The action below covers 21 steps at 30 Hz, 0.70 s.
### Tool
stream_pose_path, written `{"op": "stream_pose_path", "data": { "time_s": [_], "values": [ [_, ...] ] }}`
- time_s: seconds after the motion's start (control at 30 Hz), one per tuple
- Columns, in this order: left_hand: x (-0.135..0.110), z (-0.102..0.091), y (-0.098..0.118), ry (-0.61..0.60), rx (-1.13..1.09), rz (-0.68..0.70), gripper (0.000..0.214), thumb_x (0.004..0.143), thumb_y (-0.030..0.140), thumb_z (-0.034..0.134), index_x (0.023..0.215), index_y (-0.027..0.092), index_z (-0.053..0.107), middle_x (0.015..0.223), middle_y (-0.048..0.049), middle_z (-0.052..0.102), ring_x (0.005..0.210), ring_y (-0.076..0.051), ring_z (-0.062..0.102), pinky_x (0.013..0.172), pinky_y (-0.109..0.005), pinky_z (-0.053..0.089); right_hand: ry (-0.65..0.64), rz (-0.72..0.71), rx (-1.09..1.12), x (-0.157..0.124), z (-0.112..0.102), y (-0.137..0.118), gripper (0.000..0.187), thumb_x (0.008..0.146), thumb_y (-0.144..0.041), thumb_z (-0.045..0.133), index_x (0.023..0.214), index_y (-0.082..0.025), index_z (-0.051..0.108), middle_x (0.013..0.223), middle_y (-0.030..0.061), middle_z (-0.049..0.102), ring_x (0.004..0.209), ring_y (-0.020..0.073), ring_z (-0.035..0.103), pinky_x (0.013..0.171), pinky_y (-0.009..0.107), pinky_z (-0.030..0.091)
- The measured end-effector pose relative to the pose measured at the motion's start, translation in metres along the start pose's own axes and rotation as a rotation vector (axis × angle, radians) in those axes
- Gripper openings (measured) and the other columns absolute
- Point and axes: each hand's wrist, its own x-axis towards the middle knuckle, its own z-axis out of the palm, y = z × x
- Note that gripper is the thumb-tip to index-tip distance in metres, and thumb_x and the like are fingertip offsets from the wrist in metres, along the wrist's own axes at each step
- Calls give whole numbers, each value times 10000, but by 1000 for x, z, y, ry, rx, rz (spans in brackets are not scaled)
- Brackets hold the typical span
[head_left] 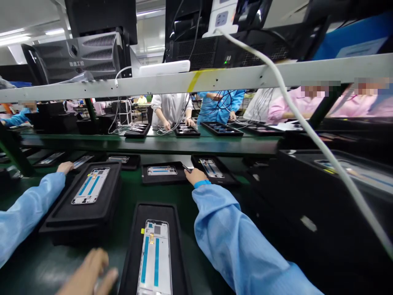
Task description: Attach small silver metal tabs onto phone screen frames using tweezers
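My left hand is blurred at the bottom left, above the green bench. Its thumb stands apart from the fingers, and I see nothing held. Just right of it lies a black foam tray with a silver phone frame carrying two blue strips and a yellow tab. My right hand, in a blue sleeve with a blue wristband, reaches forward, closed on a slim dark pen-like object. It is beside the right end of another black tray that holds a phone frame.
A co-worker's hand reaches in from the left behind stacked black trays. More dark trays stand at right. A metal rail crosses overhead, with a white cable hanging down. People work across the bench.
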Motion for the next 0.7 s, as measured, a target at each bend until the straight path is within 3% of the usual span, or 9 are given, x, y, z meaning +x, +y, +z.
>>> {"op": "stream_pose_path", "data": {
  "time_s": [0.1,0.13,0.2,0.3,0.4,0.5,0.57,0.63,0.7],
  "values": [
    [71,-27,9,26,124,94,261,768,415,595,965,244,577,1032,-44,551,819,-174,573,755,-348,499,26,-162,-18,-21,-4,-10,386,865,-448,477,1039,-122,592,1051,131,604,984,236,582,831,369,449],
    [103,-36,15,127,281,208,275,772,412,579,973,224,564,1059,-55,527,761,-160,571,745,-354,499,33,-215,-20,-30,-5,-13,400,854,-477,471,1003,-132,610,1018,133,621,977,250,589,815,353,443],
    [173,-53,29,394,429,351,359,774,367,568,1070,170,518,1177,-107,481,869,-179,577,748,-351,499,46,-301,-24,-48,-7,-15,392,842,-504,459,952,-165,625,959,113,646,938,255,609,760,324,436],
    [268,-72,49,546,405,370,412,780,346,554,1138,156,477,1362,-120,353,1222,-235,405,920,-416,412,81,-373,-32,-71,-12,-11,367,846,-495,436,900,-186,626,909,91,657,876,238,624,691,293,415],
    [326,-89,62,560,332,340,357,705,444,598,975,213,564,1251,-15,527,1131,-131,507,894,-324,420,120,-398,-42,-84,-19,0,305,842,-443,460,866,-184,621,908,89,651,848,232,624,655,278,391],
    [345,-105,69,572,242,331,435,745,582,472,819,167,581,938,63,677,918,-41,613,760,-215,439,140,-396,-35,-87,-26,12,272,848,-399,461,835,-179,620,861,87,651,799,226,622,619,270,371],
    [339,-111,74,606,157,346,520,841,551,350,936,80,549,983,44,662,831,-56,646,639,-189,438,146,-394,-14,-87,-30,16,274,858,-389,448,821,-177,618,805,76,650,755,215,614,600,266,360],
    [319,-109,77,624,72,383,512,910,445,248,1146,14,392,1126,-18,588,789,-81,649,583,-177,422,148,-416,13,-90,-33,16,286,866,-399,435,803,-184,612,767,56,646,724,194,601,590,256,355],
    [283,-97,76,594,15,447,492,914,395,207,1222,19,281,1172,-43,538,848,-99,636,630,-198,446,136,-486,113,-99,-35,11,324,865,-438,428,766,-185,604,745,43,641,692,172,583,577,246,358]
  ]
}}
